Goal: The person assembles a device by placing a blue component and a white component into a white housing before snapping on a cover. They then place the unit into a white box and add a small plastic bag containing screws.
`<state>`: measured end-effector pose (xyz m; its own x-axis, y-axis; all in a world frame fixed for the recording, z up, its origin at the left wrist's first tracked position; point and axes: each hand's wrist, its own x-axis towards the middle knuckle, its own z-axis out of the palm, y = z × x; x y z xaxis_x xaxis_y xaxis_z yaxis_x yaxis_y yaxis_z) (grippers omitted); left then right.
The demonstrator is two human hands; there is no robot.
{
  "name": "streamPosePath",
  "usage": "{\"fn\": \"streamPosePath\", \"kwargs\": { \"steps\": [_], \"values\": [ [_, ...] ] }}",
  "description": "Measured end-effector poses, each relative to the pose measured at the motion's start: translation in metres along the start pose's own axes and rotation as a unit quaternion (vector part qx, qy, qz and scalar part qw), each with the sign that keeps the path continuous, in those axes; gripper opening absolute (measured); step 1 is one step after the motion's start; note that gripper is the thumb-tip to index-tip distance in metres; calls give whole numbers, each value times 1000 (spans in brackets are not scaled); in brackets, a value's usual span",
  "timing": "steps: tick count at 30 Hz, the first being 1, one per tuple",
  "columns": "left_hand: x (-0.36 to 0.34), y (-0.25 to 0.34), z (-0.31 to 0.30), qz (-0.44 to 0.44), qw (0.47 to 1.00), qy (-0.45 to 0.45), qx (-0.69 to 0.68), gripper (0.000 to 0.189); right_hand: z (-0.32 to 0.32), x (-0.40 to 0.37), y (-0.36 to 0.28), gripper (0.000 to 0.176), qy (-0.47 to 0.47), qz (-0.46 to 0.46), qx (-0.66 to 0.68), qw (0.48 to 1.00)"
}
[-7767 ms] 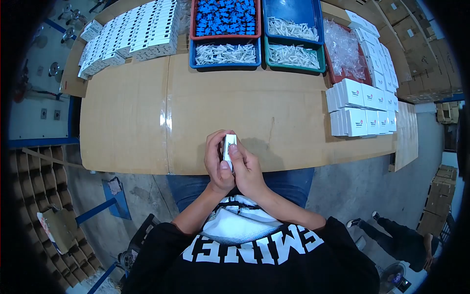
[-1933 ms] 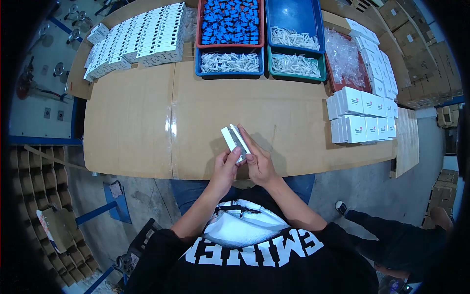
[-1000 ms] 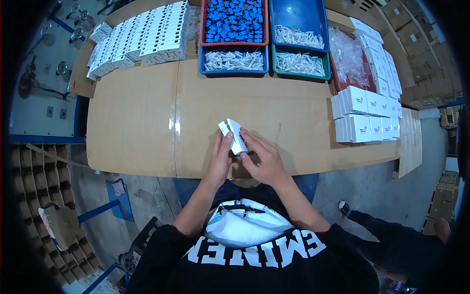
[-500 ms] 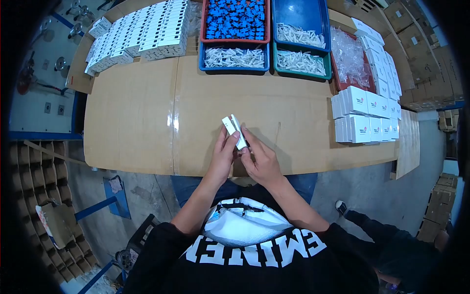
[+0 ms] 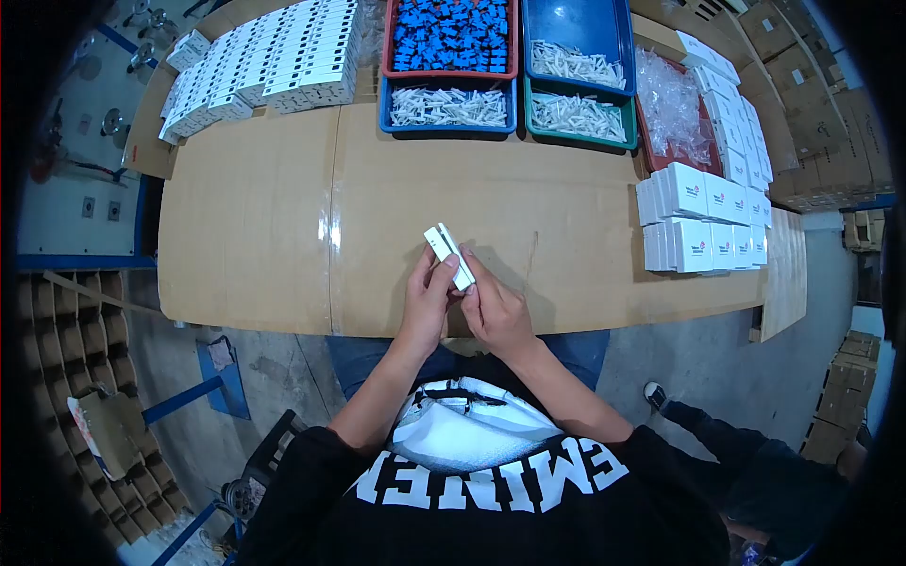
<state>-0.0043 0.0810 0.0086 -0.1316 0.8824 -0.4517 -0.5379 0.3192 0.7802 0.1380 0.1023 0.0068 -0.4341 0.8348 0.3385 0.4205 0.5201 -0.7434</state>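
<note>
Both my hands hold one small white carton (image 5: 446,251) above the near edge of the cardboard-covered table (image 5: 283,217). My left hand (image 5: 427,304) grips its lower left side with the thumb on its face. My right hand (image 5: 494,309) pinches its lower right end. The carton's far end flap stands open, pointing up and left. What is inside the carton cannot be seen.
Rows of white cartons (image 5: 255,66) lie at the far left. Trays hold blue parts (image 5: 451,33) and white parts (image 5: 448,106), (image 5: 574,113). Clear bags (image 5: 668,94) and stacked printed boxes (image 5: 703,222) sit at the right. Another person's legs (image 5: 755,453) show at lower right.
The carton went from upright and closed in both hands to tilted with its end flap open. Over the last second my hands shifted only slightly around it.
</note>
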Motion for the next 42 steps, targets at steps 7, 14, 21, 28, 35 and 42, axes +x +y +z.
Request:
{"fn": "streamPosePath", "kwargs": {
  "steps": [7, 14, 21, 28, 35, 42],
  "values": [
    [-2, -1, 1, 3, 1000, -5, 1, 51, -2, -3, -1, 48, 14, -17, -18, 1000],
    [-8, -7, -4, 33, 998, -34, -41, 59, -15, 3, -12, 37, 35, 51, 27, 998],
    [6, -1, -17, 56, 988, -99, -108, 66, -10, 9, 30, 23, 166, 193, 150, 955],
    [23, -4, -27, 220, 970, -28, 102, 101, -33, 17, 83, 23, 214, 284, 180, 917],
    [24, -15, -50, 338, 765, 87, 541, 105, -37, 25, 92, 17, 55, 137, -106, 983],
    [10, -19, -54, 289, 675, 61, 676, 109, -41, 33, 93, 26, 19, 84, -127, 988]
  ]
}}
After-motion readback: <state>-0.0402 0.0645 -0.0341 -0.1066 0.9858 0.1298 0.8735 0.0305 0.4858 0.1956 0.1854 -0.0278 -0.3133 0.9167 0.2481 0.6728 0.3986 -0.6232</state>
